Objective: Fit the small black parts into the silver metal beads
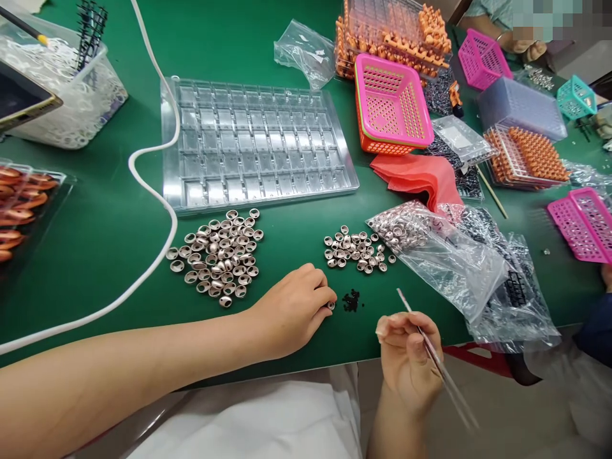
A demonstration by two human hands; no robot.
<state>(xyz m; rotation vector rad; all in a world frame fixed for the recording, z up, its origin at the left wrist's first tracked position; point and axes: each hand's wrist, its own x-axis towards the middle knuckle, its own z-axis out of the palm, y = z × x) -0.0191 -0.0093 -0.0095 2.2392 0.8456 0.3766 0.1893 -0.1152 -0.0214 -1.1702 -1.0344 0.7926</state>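
My left hand [296, 312] rests on the green table with its fingertips pinched on a small silver metal ring [331, 306]. Just right of those fingertips lies a little heap of tiny black parts [352, 300]. My right hand [411, 360], palm up at the table's front edge, holds a thin stick-like tool [437, 360] between thumb and fingers; its tip points up and left, and its lower end is blurred. Beyond my hands are two heaps of silver rings: a larger left heap [220, 255] and a smaller right heap [356, 250].
A clear compartment tray [258, 199] lies behind the rings, with a white cable [148, 150] crossing its left side. Plastic bags [449, 274] of parts, a pink basket [394, 102] and orange pieces [392, 48] stand right. Another person's hand [528, 48] shows at top right.
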